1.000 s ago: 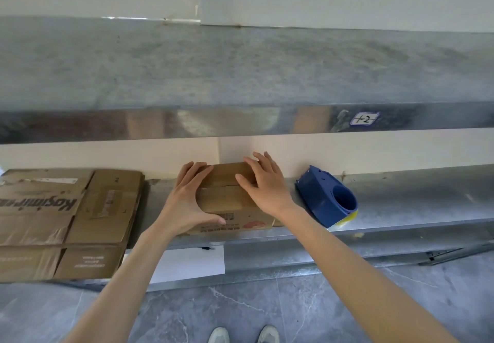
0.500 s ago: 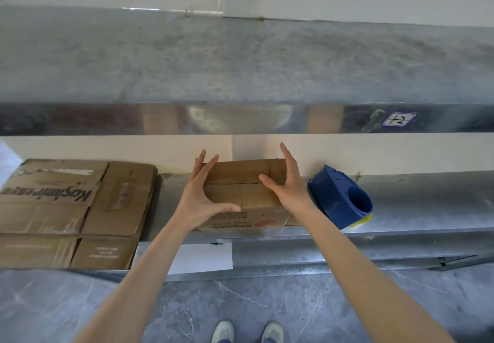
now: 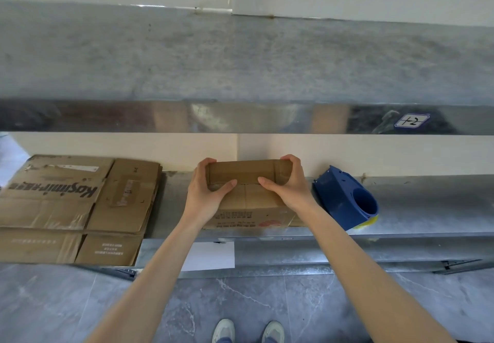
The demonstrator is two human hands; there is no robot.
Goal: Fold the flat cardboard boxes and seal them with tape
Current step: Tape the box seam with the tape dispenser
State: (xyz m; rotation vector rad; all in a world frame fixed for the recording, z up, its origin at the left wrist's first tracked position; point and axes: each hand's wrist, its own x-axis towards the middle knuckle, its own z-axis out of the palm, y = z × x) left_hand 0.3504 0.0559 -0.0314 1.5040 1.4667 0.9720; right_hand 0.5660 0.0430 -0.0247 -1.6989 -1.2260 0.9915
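Observation:
A small brown cardboard box (image 3: 248, 198) stands on the lower metal shelf (image 3: 417, 203), against the wall. My left hand (image 3: 207, 193) grips its left end, fingers curled over the far top edge and thumb laid on the top flaps. My right hand (image 3: 290, 187) grips the right end the same way. The two thumbs nearly meet along the flap seam. A blue tape dispenser (image 3: 347, 201) with a strip of yellow beneath lies just right of the box. Flat cardboard boxes (image 3: 77, 203) are stacked at the left of the shelf.
An upper metal shelf (image 3: 240, 118) overhangs the work area, with a small label (image 3: 411, 121) on its front lip. A white sheet (image 3: 208, 256) hangs under the lower shelf's edge. Grey tiled floor (image 3: 80, 302) and my shoes (image 3: 248, 330) are below.
Both hands shifted from lying over the box sides to gripping its ends, fingers now curled over the far edge and thumbs pressed onto the top flaps. The view has tilted slightly.

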